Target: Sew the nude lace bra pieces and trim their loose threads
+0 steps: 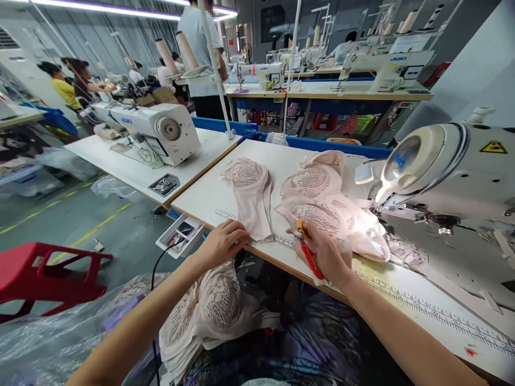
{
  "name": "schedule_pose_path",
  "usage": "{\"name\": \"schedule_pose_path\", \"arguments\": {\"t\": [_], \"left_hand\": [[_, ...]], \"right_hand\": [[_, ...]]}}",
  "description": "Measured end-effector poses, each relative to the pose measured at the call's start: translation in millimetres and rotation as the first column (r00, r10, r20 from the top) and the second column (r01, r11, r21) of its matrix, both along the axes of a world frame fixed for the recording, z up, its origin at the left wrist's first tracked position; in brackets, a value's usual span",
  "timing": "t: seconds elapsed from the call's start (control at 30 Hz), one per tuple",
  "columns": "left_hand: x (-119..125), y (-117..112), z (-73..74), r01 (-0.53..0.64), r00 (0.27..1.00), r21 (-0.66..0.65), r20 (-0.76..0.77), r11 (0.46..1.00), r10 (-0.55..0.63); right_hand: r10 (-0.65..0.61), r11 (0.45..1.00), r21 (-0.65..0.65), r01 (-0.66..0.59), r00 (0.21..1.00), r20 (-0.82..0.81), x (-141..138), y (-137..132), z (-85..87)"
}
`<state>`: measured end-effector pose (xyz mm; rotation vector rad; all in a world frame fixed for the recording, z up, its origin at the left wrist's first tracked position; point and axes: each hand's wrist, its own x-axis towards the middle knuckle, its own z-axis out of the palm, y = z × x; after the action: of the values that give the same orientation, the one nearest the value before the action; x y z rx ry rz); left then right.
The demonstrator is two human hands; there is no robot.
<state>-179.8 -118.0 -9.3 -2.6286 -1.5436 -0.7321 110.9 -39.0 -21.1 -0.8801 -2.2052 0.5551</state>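
Observation:
A pale pink lace bra piece (pixel 252 201) lies on the white sewing table, its cup end away from me. My left hand (pixel 227 239) is at its near left corner by the table edge, fingers together and closed on the fabric; the fingertips are partly hidden. In my right hand (pixel 324 252) is a pair of red and yellow thread snips (pixel 310 260), gripped in the palm. Just beyond that hand, more pink lace bras (pixel 311 185) lie in a heap reaching to the sewing machine (pixel 430 166). Another stack of lace bras (pixel 219 295) rests on my lap.
A ruler strip (pixel 418 305) runs along the table's front edge. Left of it stand a second sewing machine (pixel 148 128), an open drawer (pixel 180 236) and a red stool (pixel 52 273). Clear plastic bags (pixel 48 343) lie low at left. A person (pixel 199 48) stands behind; others sit farther off.

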Motion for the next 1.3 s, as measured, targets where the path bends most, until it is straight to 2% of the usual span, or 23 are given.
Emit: {"name": "schedule_pose_path", "arguments": {"t": [0.07, 0.13, 0.23, 0.33, 0.47, 0.7, 0.87, 0.97, 1.03, 1.1, 1.2, 1.3], "left_hand": [[-1.8, 4.5, -3.8, 0.002, 1.0, 0.001, 0.021, 1.0, -0.002], [-1.2, 9.2, -6.4, -0.008, 1.0, 0.01, 0.028, 1.0, 0.008], [1.2, 15.0, -6.2, -0.025, 0.999, -0.01, 0.04, 1.0, 0.025], [1.8, 19.0, -4.1, 0.008, 0.998, -0.037, 0.07, 0.999, -0.006], [-0.8, 25.3, -3.8, 0.018, 0.999, -0.062, 0.04, 0.998, -0.015], [-9.6, 40.0, -10.2, -0.09, 0.995, -0.033, -0.038, 0.995, 0.088], [-32.5, 49.4, -14.5, -0.199, 0.98, -0.014, -0.022, 0.98, 0.199], [-36.2, 42.2, -9.5, -0.241, 0.97, 0.008, 0.008, 0.97, 0.241], [-28.0, 31.4, -3.7, -0.211, 0.976, 0.048, 0.058, 0.976, 0.208], [-14.0, 20.6, 1.1, -0.1, 0.993, 0.079, 0.077, 0.992, 0.094], [5.4, 13.8, 2.6, 0.092, 0.995, 0.021, -0.035, 0.995, -0.092], [9.1, 18.7, 0.8, 0.125, 0.974, -0.088, -0.179, 0.988, -0.139]], "right_hand": [[0.134, 0.991, 0.019, -0.134, 0.991, -0.01, -1.3, -6.7, 5.8], [0.297, 0.953, 0.065, -0.296, 0.955, -0.008, -5.5, -12.9, 11.2], [0.407, 0.892, 0.173, -0.417, 0.909, 0.092, -15.9, -19.8, 14.9], [0.394, 0.868, 0.232, -0.439, 0.893, 0.217, -25.0, -22.7, 13.9], [0.359, 0.873, 0.243, -0.422, 0.895, 0.264, -28.7, -20.6, 13.9], [0.381, 0.838, 0.275, -0.471, 0.867, 0.322, -23.9, -12.6, 18.8], [0.367, 0.85, 0.25, -0.463, 0.862, 0.349, -18.1, -8.7, 20.5], [0.353, 0.858, 0.248, -0.45, 0.867, 0.352, -15.4, -7.1, 21.1], [0.342, 0.864, 0.25, -0.436, 0.875, 0.344, -14.5, -6.2, 20.6], [0.341, 0.867, 0.248, -0.432, 0.878, 0.336, -14.3, -5.3, 19.5], [0.344, 0.866, 0.244, -0.436, 0.875, 0.341, -14.0, -3.9, 17.8], [0.336, 0.874, 0.232, -0.427, 0.876, 0.346, -12.6, -2.7, 16.8]]}}
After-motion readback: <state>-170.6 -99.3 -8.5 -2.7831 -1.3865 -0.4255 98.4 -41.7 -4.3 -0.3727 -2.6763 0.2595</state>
